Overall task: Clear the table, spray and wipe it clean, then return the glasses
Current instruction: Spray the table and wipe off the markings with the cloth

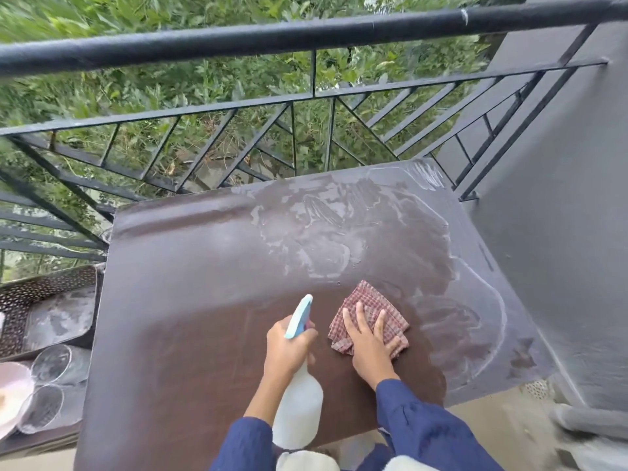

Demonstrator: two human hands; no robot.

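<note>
A dark brown table (pixel 190 287) fills the middle of the head view; its far and right parts are wet and streaked with white smears. My left hand (pixel 285 348) grips the neck of a white spray bottle (pixel 299 406) with a light blue nozzle, held above the near part of the table. My right hand (pixel 368 341) presses flat, fingers spread, on a folded red checked cloth (pixel 365 300) lying on the tabletop. Two clear glasses (pixel 51 363) (pixel 40 407) stand on a lower surface to the left of the table.
A black metal railing (pixel 306 35) runs along the far side, green plants beyond it. A grey wall (pixel 560 205) stands close on the right. A perforated metal tray (pixel 51 314) and a pink plate (pixel 10 396) sit low at the left.
</note>
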